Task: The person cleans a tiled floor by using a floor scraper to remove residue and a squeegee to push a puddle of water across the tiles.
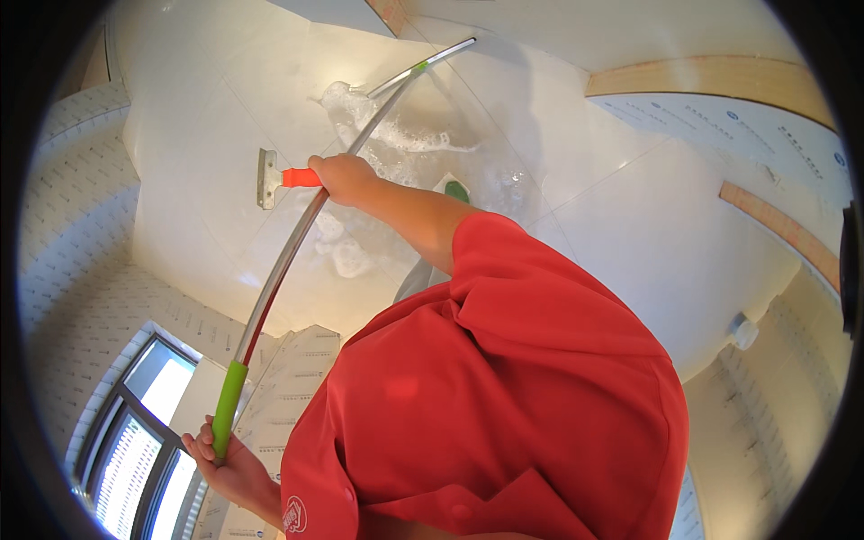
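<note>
My left hand [233, 466] is wrapped around the green grip [231, 405] at the top end of a long-handled floor squeegee. Farther down, my right hand [345, 179] grasps the metal pole [297, 236]. The same hand also holds a scraper by its orange handle [302, 177], its wide metal blade [266, 179] pointing left. At the far end, the squeegee head [450, 50] rests on the pale tiled floor, beside white foam [347, 101]. Soapy water [432, 162] spreads over the tiles below it.
A green and white object [456, 190] shows partly behind my right forearm. Board-edged partitions [702, 74] with printed covering stand at right. Covered walls [81, 182] and a window [142, 432] are at left. A small white cylindrical object [744, 332] sits near the right wall.
</note>
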The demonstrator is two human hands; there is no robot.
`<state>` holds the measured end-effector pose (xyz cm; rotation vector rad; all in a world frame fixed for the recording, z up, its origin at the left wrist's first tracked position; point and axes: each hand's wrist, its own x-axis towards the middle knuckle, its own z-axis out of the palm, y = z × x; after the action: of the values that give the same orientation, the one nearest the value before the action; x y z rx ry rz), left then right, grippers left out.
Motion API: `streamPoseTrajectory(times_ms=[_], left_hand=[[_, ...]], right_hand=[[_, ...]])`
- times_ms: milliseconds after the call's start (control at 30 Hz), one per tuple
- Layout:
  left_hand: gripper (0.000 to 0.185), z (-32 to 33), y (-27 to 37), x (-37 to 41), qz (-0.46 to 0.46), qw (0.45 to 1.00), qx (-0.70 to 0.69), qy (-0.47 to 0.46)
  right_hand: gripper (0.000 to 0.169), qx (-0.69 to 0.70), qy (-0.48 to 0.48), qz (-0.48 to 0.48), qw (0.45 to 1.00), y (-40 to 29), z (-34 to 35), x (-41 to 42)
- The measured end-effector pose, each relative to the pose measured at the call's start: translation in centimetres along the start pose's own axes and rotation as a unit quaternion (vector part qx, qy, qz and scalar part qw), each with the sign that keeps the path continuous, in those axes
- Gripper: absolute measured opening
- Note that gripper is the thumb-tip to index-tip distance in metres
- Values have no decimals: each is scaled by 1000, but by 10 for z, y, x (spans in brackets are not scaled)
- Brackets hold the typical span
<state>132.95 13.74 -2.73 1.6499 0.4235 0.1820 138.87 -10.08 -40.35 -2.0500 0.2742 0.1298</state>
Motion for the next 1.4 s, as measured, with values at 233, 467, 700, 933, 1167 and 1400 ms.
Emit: streamPoseTrajectory(times_ms=[233, 467, 700, 933, 1167, 1400], left_hand=[[24, 26, 21, 56, -95, 975, -13, -199], [9, 134, -53, 33, -155, 834, -17, -529], [18, 205, -132, -42, -35, 524, 35, -851], [25, 190, -82, 33, 67, 428, -25, -901], [12, 122, 15, 181, 179, 470, 8, -864], [12, 23, 63, 276, 283, 571, 50, -769]], right_hand=[[31, 37, 79, 108, 990, 38, -16, -110], [37, 18, 223, 326, 918, 115, -23, -248], [46, 44, 334, 437, 834, 146, -20, -376], [39, 17, 388, 424, 818, 88, -2, -282], [27, 24, 418, 295, 859, -24, 43, -106], [27, 57, 350, 172, 919, -114, 86, 22]])
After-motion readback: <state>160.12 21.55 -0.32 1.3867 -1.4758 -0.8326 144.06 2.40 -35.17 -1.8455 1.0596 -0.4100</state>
